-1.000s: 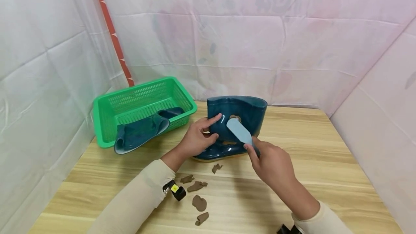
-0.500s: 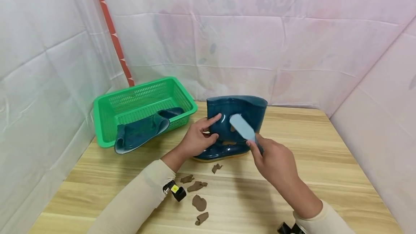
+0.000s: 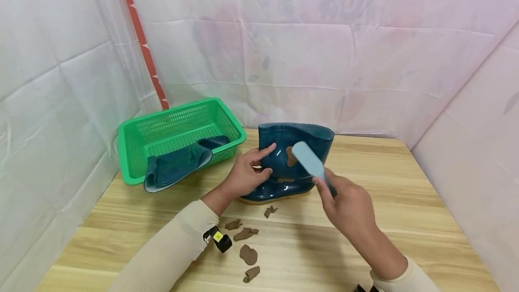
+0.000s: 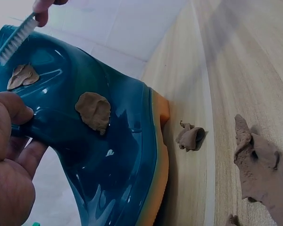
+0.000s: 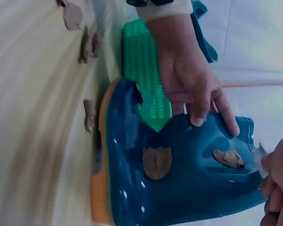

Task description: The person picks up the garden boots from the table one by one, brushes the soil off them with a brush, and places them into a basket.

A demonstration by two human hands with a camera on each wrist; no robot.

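A dark teal rain boot (image 3: 279, 188) with an orange sole stands upright on the wooden table. My left hand (image 3: 245, 172) grips the front of its shaft, thumb and fingers to either side. Two brown clay-like patches cling to the boot: one on the shaft (image 4: 23, 76), the other lower down near the ankle (image 4: 93, 112). In my right hand (image 3: 348, 204) is a light blue brush (image 3: 309, 160), held by the handle. White bristles show in the left wrist view, beside the upper patch. The brush head overlaps the shaft in the head view.
A green plastic basket (image 3: 134, 166) stands at the back left, and a second teal boot (image 3: 174, 170) lies over its front rim. Several brown flakes (image 3: 248, 254) are scattered on the table (image 3: 389, 184) in front of the standing boot. White cloth walls enclose the back and sides.
The right hand and brush have moved slightly right and back from the shaft, uncovering the upper patch. My left hand and the boot hold their place.
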